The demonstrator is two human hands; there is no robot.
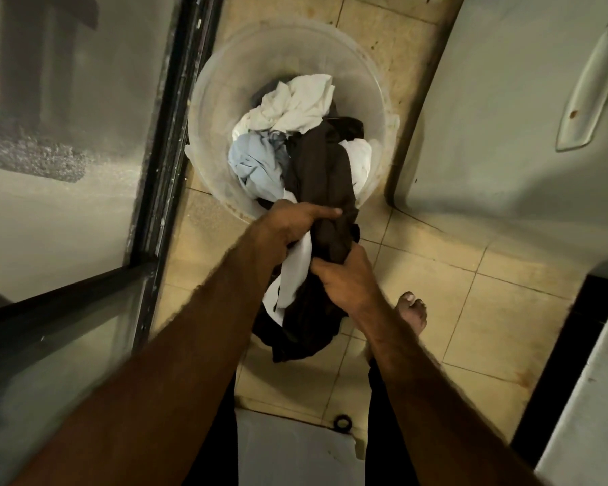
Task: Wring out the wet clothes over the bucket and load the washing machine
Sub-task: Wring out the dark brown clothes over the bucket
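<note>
A clear plastic bucket [225, 82] stands on the tiled floor, filled with wet clothes: a white garment [295, 103], a light blue one [253, 163] and more white cloth at the right. A dark brown garment [320, 177] rises out of the bucket toward me, with a white cloth [295, 271] bunched against it. My left hand [292, 222] grips this bundle near the bucket's front rim. My right hand [348, 278] grips the same dark garment just below, and its loose end hangs down over the floor.
A glass door with a black frame [162, 163] runs along the left. A white appliance with a recessed handle [590, 89] stands at the right. My bare foot [413, 313] is on the floor tiles, and a small black ring [343, 422] lies near me.
</note>
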